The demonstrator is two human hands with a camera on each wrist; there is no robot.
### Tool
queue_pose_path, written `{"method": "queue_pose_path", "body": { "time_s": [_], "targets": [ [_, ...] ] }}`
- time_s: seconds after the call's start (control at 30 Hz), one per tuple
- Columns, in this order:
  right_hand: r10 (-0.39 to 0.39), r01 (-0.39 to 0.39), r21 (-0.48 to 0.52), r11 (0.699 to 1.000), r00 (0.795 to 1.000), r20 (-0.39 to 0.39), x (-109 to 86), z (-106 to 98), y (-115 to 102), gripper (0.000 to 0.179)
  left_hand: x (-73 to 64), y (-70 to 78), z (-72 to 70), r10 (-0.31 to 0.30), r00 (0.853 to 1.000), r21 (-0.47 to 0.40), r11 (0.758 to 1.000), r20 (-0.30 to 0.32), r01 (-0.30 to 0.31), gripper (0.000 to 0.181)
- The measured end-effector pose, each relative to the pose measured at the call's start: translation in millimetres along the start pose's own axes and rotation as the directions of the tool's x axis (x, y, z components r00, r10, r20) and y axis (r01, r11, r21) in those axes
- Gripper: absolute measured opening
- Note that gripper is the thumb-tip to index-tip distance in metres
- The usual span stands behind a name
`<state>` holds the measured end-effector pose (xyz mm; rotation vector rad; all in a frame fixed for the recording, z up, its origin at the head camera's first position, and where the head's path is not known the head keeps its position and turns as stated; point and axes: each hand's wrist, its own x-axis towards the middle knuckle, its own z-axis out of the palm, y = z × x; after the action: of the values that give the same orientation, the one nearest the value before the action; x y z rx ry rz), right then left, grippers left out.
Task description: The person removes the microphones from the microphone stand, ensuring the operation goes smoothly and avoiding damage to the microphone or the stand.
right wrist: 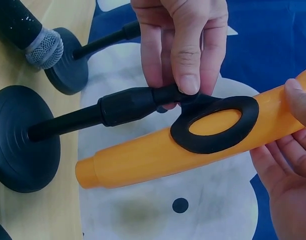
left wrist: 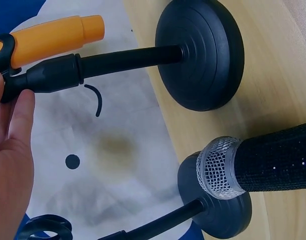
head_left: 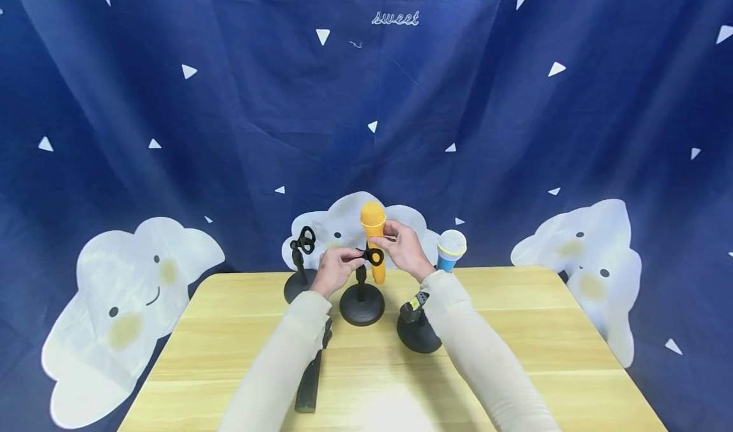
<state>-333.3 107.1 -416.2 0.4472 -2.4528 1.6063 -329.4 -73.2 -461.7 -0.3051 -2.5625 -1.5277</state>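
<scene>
A yellow-orange microphone [right wrist: 138, 157] slants through the black clip [right wrist: 179, 134] of the middle microphone stand [head_left: 362, 306]. My left hand [head_left: 334, 270] pinches the stand's neck just below the clip, thumb on one side and fingers on the other. With thumb and fingers, my right hand [head_left: 405, 249] grips the microphone's upper body, beneath its mesh head. In the right wrist view the handle's narrow end sticks out past the clip, beside the stand's pole. The left wrist view shows the left hand [left wrist: 13, 160] at the neck, while the microphone's head lies outside that frame.
Left of the middle stand is another stand [head_left: 298, 284] with its clip bare. A blue microphone [head_left: 450, 249] with a white head rises at the right, above a black base [head_left: 417, 335]. A black microphone [head_left: 309, 381] with silver mesh lies on the wooden table [head_left: 229, 355] near my left forearm.
</scene>
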Motion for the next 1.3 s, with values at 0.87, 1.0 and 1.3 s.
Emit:
{"method": "queue_pose_path", "body": {
  "time_s": [0.87,1.0,1.3],
  "targets": [
    [-0.029,0.030,-0.064,0.997,0.999,0.012,2.9,-6.5,-6.3,0.028,-0.5,-1.1,2.4,0.014,1.000,-0.023,1.000,-0.015,-0.015,0.013],
    [-0.039,0.040,-0.065,0.997,0.999,0.011,4.2,-8.0,-9.3,0.027,-0.4,-1.3,3.1,0.016,1.000,-0.019,1.000,-0.015,-0.016,0.013],
    [-0.030,0.031,-0.034,0.999,0.999,0.026,8.0,-11.4,-15.4,0.033,-0.4,-1.9,4.7,0.019,1.000,-0.022,1.000,-0.022,-0.019,0.013]
  ]
}}
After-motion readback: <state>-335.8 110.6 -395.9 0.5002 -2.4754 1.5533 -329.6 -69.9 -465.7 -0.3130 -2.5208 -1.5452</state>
